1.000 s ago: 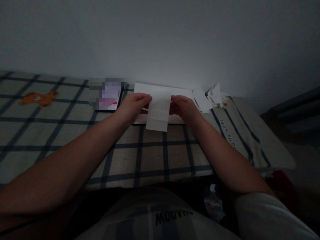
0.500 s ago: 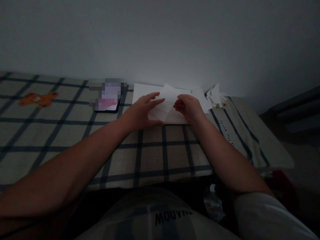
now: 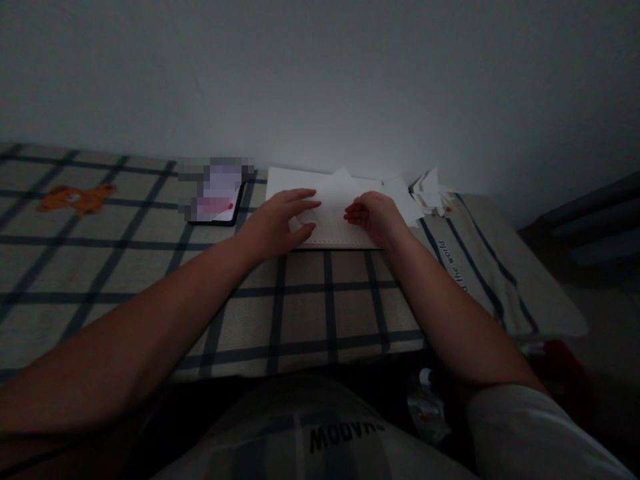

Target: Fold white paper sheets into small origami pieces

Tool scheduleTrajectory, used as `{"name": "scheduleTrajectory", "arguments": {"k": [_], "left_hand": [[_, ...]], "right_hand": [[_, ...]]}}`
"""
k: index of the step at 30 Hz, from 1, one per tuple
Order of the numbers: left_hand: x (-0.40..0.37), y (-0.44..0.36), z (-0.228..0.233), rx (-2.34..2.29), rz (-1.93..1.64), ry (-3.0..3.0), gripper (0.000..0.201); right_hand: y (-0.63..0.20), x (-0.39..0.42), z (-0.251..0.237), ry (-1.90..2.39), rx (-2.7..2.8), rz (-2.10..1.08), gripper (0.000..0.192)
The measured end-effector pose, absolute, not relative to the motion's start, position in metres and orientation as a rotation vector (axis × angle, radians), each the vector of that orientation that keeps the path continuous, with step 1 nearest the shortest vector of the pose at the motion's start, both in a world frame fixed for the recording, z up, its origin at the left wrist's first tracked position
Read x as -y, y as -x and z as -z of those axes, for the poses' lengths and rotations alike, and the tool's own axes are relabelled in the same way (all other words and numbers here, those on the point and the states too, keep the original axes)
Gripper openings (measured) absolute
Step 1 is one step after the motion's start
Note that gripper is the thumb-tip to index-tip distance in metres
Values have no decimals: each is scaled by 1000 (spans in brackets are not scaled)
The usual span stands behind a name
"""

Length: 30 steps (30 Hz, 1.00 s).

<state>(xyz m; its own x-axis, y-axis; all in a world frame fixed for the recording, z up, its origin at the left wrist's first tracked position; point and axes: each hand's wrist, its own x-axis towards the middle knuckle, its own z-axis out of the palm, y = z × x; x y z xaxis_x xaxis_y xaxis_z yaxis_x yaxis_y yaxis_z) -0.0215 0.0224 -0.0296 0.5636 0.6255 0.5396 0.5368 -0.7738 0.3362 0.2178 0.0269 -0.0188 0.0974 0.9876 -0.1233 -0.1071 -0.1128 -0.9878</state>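
A loose white paper sheet (image 3: 336, 191) lies at a slant over a white pad (image 3: 345, 235) with a dotted line along its near edge. My left hand (image 3: 281, 223) is at the left of the sheet, fingers spread and thumb apart, the fingertips over its left part. On the right, my right hand (image 3: 379, 215) rests on its side by the sheet's right edge. Its fingers are half bent and point left, with nothing visible held in them. Whether its fingertips touch the paper is hard to see in the dim light.
More white paper (image 3: 404, 199) and a folded paper piece (image 3: 429, 192) lie to the right. A phone (image 3: 220, 193) with a lit, partly blurred screen is at the left, on checked cloth (image 3: 305, 307). A wall (image 3: 320, 80) rises behind. An orange bear-shaped figure (image 3: 75, 199) is far left.
The loose sheet has turned and its top corner has shifted right. My left hand has drawn back slightly leftward, its thumb moving up off the near edge. My right hand has barely moved.
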Motion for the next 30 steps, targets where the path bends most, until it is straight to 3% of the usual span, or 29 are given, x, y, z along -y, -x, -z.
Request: {"name": "scheduleTrajectory", "arguments": {"k": [4, 9, 13, 17, 25, 30], "left_hand": [[-29, 22, 34, -1045, -1067, -2665, 41], [-33, 21, 32, -999, -1099, -2708, 16], [-30, 21, 26, -952, -1015, -2741, 16], [-24, 21, 24, -938, -981, -2763, 38], [-18, 20, 21, -1104, -787, -2683, 38], [-14, 18, 21, -1192, -762, -2683, 58]], "right_hand": [[-219, -27, 17, 1293, 979, -1273, 15], [-217, -24, 9, 1335, 905, -1305, 13], [-216, -23, 5, 1369, 875, -1314, 11], [-217, -23, 5, 1368, 873, -1324, 11], [-216, -23, 6, 1396, 876, -1337, 10], [-214, -22, 6, 1409, 888, -1356, 10]]}}
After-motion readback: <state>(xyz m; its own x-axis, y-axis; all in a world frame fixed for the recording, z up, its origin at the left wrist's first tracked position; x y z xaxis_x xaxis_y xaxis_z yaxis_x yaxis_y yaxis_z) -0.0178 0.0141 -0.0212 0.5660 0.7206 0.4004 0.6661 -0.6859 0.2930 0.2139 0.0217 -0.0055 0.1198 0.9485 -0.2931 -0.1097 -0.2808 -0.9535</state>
